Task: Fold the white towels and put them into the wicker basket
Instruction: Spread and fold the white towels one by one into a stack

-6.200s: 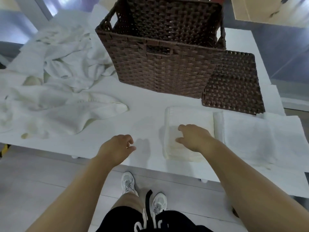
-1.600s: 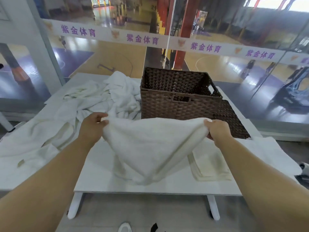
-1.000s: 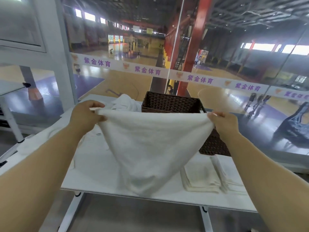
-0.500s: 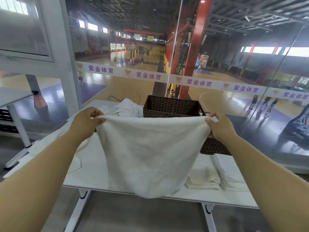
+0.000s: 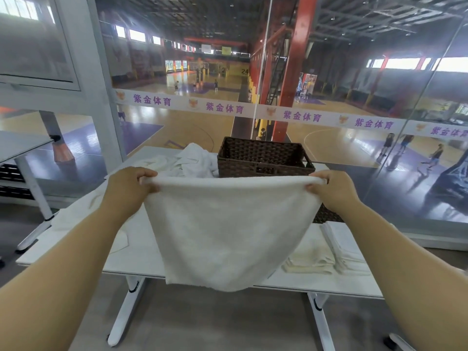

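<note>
While the basket [image 5: 263,158] sits at the back of the table [image 5: 131,259], its dark weave is all we get (the inside cannot be seen from here). Left of the basket, a loose heap [image 5: 192,159] of white towels lies against its side. In front of the basket, up in the air, hangs the towel [image 5: 228,231], stretched wide and sagging to a rounded bottom edge over the table's near side. The left hand [image 5: 126,188] pinches the top left corner, fingers curled over the hem, thumb under. The right hand [image 5: 331,188] does the same at the top right corner, clenched on cloth. Right of the basket and nearer us, folded towels [image 5: 326,254] lie flat on the table.
</note>
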{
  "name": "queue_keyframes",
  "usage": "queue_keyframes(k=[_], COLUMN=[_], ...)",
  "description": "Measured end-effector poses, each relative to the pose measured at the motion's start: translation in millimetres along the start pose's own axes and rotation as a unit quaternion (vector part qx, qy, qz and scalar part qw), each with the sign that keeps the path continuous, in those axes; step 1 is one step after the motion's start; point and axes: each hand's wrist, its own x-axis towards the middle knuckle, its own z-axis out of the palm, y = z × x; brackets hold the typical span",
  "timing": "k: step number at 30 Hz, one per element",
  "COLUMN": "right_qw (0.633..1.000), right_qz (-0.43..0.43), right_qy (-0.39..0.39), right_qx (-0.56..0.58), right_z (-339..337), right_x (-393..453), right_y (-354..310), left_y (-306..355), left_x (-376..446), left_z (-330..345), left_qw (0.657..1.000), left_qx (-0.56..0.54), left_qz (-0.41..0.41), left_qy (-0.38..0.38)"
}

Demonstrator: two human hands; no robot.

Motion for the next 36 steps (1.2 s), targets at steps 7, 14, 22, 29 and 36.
queue_keyframes(k=[7,14,22,29,36], right_qw=[0.997,0.986,0.991,0.993,0.976], right_qz=[-0.008,0.028,0.059,0.069,0.186], right_qy=[0.032,-0.053,-0.067,-0.085,-0.060], right_qx=[0.064,0.157,0.101,-0.049,0.092], right_z=[4,11,36,83,136], right_x=[-11,-27,-17,-11,21], right_y=[6,18,34,62,73], left_y=[-10,-29,-46,-95,-128], left_x=[-8,-14,5,15,55], left_z=[9,15,37,86,133], left_qw=[0.995,0.982,0.989,0.985,0.948], left_qx=[-0.090,-0.166,-0.100,-0.090,-0.200], left_qz=[0.005,-0.059,-0.102,-0.135,-0.228], left_qy=[0.048,0.061,0.030,-0.049,-0.095])
